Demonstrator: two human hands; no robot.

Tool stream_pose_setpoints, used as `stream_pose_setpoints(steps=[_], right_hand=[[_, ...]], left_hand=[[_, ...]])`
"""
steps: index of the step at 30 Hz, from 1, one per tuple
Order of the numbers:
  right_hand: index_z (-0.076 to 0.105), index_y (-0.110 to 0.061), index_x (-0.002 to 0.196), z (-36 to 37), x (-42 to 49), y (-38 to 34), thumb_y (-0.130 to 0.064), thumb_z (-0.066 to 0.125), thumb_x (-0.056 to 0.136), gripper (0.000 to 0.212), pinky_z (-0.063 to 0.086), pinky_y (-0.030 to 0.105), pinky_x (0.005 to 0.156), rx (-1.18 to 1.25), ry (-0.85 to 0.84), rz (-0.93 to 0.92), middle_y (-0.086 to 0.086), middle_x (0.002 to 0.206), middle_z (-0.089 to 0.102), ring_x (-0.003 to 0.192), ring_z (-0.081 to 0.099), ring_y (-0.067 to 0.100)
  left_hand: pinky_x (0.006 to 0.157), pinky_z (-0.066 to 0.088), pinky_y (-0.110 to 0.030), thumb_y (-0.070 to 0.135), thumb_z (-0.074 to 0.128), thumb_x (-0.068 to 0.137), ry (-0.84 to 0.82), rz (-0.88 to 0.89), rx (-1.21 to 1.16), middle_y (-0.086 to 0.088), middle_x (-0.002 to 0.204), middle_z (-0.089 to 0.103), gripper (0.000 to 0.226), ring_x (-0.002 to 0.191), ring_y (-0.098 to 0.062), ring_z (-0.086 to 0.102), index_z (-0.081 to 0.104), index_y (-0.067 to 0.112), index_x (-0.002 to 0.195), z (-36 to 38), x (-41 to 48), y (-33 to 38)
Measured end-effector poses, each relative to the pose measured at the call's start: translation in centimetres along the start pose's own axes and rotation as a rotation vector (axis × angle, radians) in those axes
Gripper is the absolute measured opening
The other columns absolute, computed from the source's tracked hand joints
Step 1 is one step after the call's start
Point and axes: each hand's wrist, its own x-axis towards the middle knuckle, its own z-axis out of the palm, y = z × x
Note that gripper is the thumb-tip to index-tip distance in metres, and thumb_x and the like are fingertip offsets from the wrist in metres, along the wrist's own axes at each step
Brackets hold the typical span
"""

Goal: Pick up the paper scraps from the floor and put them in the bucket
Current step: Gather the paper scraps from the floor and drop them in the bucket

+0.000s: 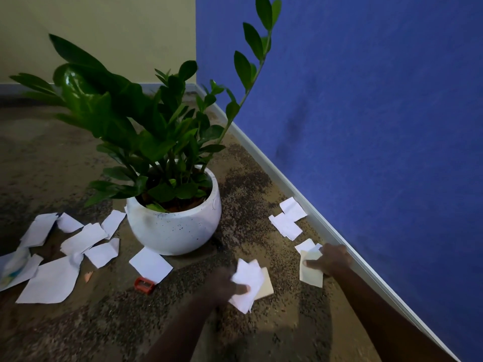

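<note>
Nearest us, our left hand [222, 283] is pinching a fan of white paper scraps [247, 283] — long axis slanting up-right — while our right hand [330, 259] is pressing fingers onto a cream scrap [311, 273] on the speckled brown floor [274, 327], beside the blue wall [379, 126].

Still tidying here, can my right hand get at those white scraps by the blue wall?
Probably yes: the right hand is on a cream paper just short of the white scraps; bare carpet lies between.

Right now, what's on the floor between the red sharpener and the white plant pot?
Head view: one flat white paper square lies between the red sharpener and the white plant pot, its near edge close beside the sharpener; otherwise bare speckled floor.
</note>
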Motion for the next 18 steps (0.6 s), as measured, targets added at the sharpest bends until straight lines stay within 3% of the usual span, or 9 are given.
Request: stream_pose_setpoints(steps=[1, 3, 6, 8, 13, 16, 18], right_hand=[[0.049, -0.013, 0.128, -0.2, 0.0, 0.2, -0.054, 0.069, 0.074, 0.070, 0.035, 0.034, 0.104, 0.008, 0.010, -0.010, 0.010, 0.132, 0.049, 0.124, 0.044, 0.025], [0.050, -0.012, 0.127, -0.5, -0.1, 0.5, -0.050, 0.071, 0.074, 0.068, 0.040, 0.033, 0.101, 0.059, 0.008, -0.033, 0.011, 0.131, 0.053, 0.121, 0.049, 0.025], [0.053, -0.006, 0.122, -0.5, -0.1, 0.9, -0.033, 0.076, 0.075, 0.059, 0.046, 0.036, 0.097, 0.206, -0.037, -0.074, 0.013, 0.128, 0.059, 0.114, 0.057, 0.028], [0.050, -0.002, 0.122, 0.0, -0.3, 1.0, -0.021, 0.076, 0.075, 0.057, 0.047, 0.039, 0.095, 0.345, -0.036, -0.093, 0.018, 0.128, 0.056, 0.114, 0.056, 0.032], [0.043, -0.007, 0.120, 0.9, -1.5, -0.2, -0.009, 0.070, 0.080, 0.048, 0.049, 0.036, 0.082, 0.575, 0.035, -0.166, 0.022, 0.128, 0.052, 0.108, 0.055, 0.037], [0.040, -0.013, 0.125, 1.0, -2.6, -1.6, -0.006, 0.071, 0.079, 0.055, 0.052, 0.040, 0.081, 0.696, 0.026, -0.283, 0.013, 0.128, 0.051, 0.109, 0.055, 0.034], [0.040, -0.015, 0.131, 1.2, -3.7, -2.8, -0.006, 0.073, 0.077, 0.064, 0.048, 0.028, 0.074, 0.729, -0.034, -0.401, 0.000, 0.120, 0.049, 0.106, 0.052, 0.022]], left_hand=[[0.054, 0.036, -0.012, 0.018, 0.072, 0.081, -0.013, 0.036, 0.055, -0.009, 0.077, 0.064, 0.037, 0.069, -0.011, 0.057, 0.066, -0.013, 0.100, 0.6, -0.2, 0.4], [0.071, 0.042, -0.016, 0.023, 0.072, 0.080, 0.001, 0.109, 0.206, -0.017, 0.113, 0.064, 0.044, 0.098, -0.020, 0.062, 0.064, -0.007, 0.111, 2.1, -0.4, 1.0], [0.109, 0.033, -0.025, 0.027, 0.065, 0.086, 0.065, 0.171, 0.473, -0.005, 0.151, 0.033, 0.056, 0.134, -0.021, 0.042, 0.049, 0.009, 0.136, 4.0, -0.8, 1.7], [0.115, 0.029, -0.028, 0.023, 0.060, 0.089, 0.068, 0.169, 0.524, -0.002, 0.155, 0.025, 0.054, 0.137, -0.022, 0.038, 0.043, 0.013, 0.140, 4.6, -1.0, 1.8], [0.113, 0.031, -0.026, 0.020, 0.059, 0.090, 0.094, 0.142, 0.447, -0.001, 0.150, 0.038, 0.057, 0.136, -0.019, 0.041, 0.038, 0.014, 0.143, 5.1, -0.8, 1.3], [0.112, 0.033, -0.026, 0.017, 0.060, 0.089, 0.099, 0.096, 0.326, -0.004, 0.147, 0.044, 0.061, 0.135, -0.018, 0.044, 0.035, 0.012, 0.145, 5.0, -0.9, 1.0], [0.112, 0.034, -0.028, 0.015, 0.062, 0.088, 0.140, 0.081, 0.258, -0.006, 0.146, 0.045, 0.064, 0.134, -0.019, 0.044, 0.033, 0.012, 0.145, 4.3, -1.2, 0.8]])
